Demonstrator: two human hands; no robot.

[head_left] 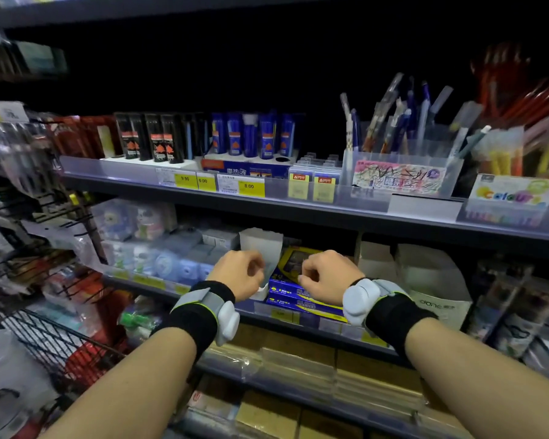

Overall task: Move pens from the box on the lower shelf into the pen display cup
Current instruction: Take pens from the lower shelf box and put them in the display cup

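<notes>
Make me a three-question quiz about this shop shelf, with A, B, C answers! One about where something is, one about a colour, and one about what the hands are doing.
1. Where is the clear pen display cup?
A. upper shelf, right
B. wire basket
C. bottom shelf

2. What colour are the price tags on the upper shelf edge?
A. green
B. yellow
C. pink

3. How are the left hand and right hand?
A. flat and spread
B. fingers curled, by the white box
C. lifting pens high

Answers: 1 A, it stands on the upper shelf holding pens; 2 B, the tags are yellow; 3 B, both hands curl at the lower shelf.
</notes>
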